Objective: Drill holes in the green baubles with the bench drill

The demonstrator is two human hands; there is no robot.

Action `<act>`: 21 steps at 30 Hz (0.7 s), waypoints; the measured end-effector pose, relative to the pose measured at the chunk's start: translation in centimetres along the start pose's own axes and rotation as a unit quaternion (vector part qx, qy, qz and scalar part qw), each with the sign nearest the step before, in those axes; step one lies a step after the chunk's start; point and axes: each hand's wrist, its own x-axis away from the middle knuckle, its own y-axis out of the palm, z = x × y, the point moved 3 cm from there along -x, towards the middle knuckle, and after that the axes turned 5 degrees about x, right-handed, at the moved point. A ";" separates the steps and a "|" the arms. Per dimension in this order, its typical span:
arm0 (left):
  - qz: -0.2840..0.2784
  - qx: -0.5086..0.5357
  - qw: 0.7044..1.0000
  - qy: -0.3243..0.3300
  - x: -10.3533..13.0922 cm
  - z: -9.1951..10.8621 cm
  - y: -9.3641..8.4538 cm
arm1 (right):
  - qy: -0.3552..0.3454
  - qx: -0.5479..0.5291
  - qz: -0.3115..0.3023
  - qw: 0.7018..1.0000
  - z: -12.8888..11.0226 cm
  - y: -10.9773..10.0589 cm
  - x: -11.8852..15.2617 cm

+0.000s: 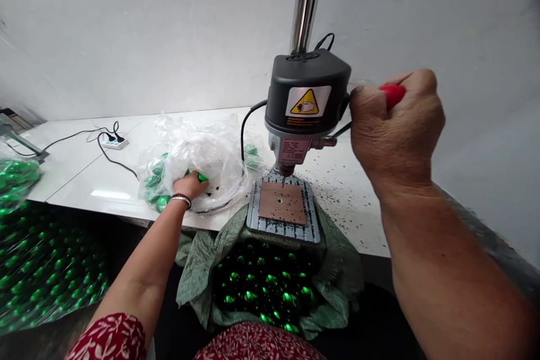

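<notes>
My right hand (pixel 396 129) is wrapped round the red-ended feed lever (pixel 393 95) of a small black bench drill press (pixel 310 87). Its bit hangs above a square brown board (pixel 270 202) with a hole in it, lying on the grooved metal base (pixel 253 219). No ball rests on the board. Over to the left, my left hand (pixel 189 185) reaches into an open clear plastic bag (pixel 198 149). Its fingers are closed on a shiny green ball (pixel 202 178), only partly visible. More green balls (pixel 162 203) lie in the bag.
A green woven sack (pixel 211 275) holding several shiny green balls (pixel 270 292) hangs open below the drill base. Another plastic-wrapped heap of green balls (pixel 50 270) stands at left. A power strip (pixel 115 142) with cables and dark shavings (pixel 346 197) lie on the white table (pixel 101 174).
</notes>
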 end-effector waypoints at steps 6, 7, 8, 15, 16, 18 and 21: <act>0.046 0.030 0.991 0.125 0.8 1.6 1.3 | -0.026 -0.031 0.038 0.998 0.2 0.1 0.0; 0.064 0.061 0.986 0.141 1.2 1.9 1.3 | -0.026 -0.031 0.037 0.999 0.2 0.1 0.0; 0.087 0.105 0.979 0.152 1.8 2.0 1.1 | -0.031 -0.032 0.037 0.998 0.3 0.1 0.0; 0.024 0.609 0.774 0.173 9.2 1.5 -0.3 | -0.054 -0.046 0.042 0.997 0.5 0.3 0.0; -0.031 0.679 0.710 0.182 10.3 2.0 -0.1 | -0.055 -0.049 0.046 0.996 0.5 0.4 0.0; -0.137 0.783 0.574 0.196 12.2 3.6 0.5 | -0.069 -0.059 0.057 0.994 0.6 0.5 0.0; -0.238 0.850 0.439 0.168 13.8 6.5 1.6 | -0.088 -0.081 0.062 0.991 0.7 0.6 0.0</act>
